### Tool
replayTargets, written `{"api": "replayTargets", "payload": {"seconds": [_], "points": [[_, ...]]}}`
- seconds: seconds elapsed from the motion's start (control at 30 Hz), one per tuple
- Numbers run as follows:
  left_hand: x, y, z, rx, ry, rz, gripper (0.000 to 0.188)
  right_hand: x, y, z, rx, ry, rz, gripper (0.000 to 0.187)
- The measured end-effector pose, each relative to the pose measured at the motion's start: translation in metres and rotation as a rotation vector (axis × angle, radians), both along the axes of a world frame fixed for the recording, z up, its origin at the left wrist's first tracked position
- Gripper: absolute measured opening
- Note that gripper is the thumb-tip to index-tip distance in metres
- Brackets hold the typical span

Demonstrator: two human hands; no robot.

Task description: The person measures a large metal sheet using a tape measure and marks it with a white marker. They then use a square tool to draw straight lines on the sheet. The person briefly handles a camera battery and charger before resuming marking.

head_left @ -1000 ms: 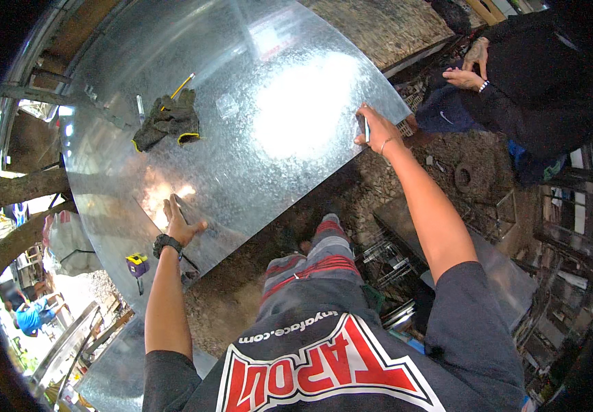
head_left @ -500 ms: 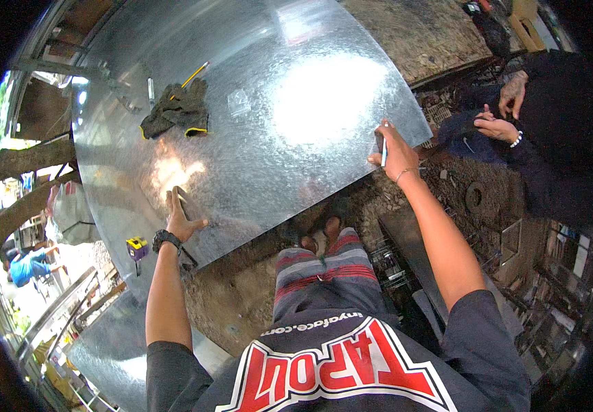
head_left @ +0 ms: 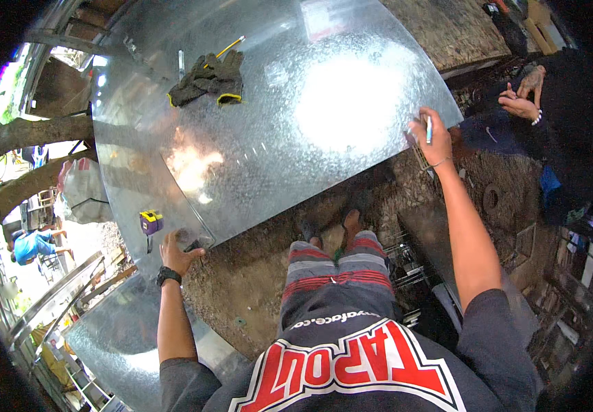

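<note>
A large galvanized metal sheet [head_left: 296, 130] lies flat in front of me, shiny with glare. My left hand [head_left: 176, 250] grips its near left corner, fingers curled over the edge; a black watch is on that wrist. My right hand [head_left: 432, 141] rests at the sheet's right corner, closed around a slim light-coloured pen [head_left: 428, 128]. On the far part of the sheet lie dark work gloves [head_left: 208, 81] with yellow trim and a yellow pencil [head_left: 231, 47]. A yellow and purple tape measure [head_left: 151, 221] sits just past my left hand.
Another person sits at the right [head_left: 550, 117], hands together. A second metal sheet [head_left: 118, 336] lies low at the left. My feet [head_left: 341, 226] stand on bare dirt. Metal racks [head_left: 406, 264] sit by my right leg. Tree trunks [head_left: 28, 130] and a distant person are at the left.
My left hand has slid along the near edge to the sheet's corner. My right hand has shifted right along the sheet's edge. The sheet and gloves sit further right in view.
</note>
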State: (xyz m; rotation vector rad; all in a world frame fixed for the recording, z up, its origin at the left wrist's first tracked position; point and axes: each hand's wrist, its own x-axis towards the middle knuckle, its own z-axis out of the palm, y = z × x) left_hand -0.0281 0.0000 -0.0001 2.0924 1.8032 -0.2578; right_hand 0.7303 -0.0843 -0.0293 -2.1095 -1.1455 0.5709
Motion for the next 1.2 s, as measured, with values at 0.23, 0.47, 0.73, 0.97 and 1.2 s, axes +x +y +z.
{"api": "replayTargets", "payload": {"seconds": [0.23,0.47,0.73,0.97,1.2], "points": [[0.017,-0.023,0.004,0.096,-0.118,-0.25,0.057,-0.179,-0.112,-0.021,0.413,0.357,-0.478,0.031],[0.131,-0.035,0.052,0.154,-0.519,-0.261,0.053,-0.341,-0.186,-0.023,0.196,0.703,-0.367,0.026],[0.281,-0.056,0.032,0.082,-0.657,-0.535,0.055,-0.345,-0.09,0.009,0.284,1.324,-0.328,0.043],[0.328,-0.057,0.001,0.03,-0.466,-0.623,0.066,-0.307,-0.079,-0.015,0.262,1.457,-0.515,0.034],[0.349,-0.032,-0.011,0.06,-0.322,-0.692,0.111,-0.297,-0.077,-0.04,0.275,1.559,-0.593,0.041]]}}
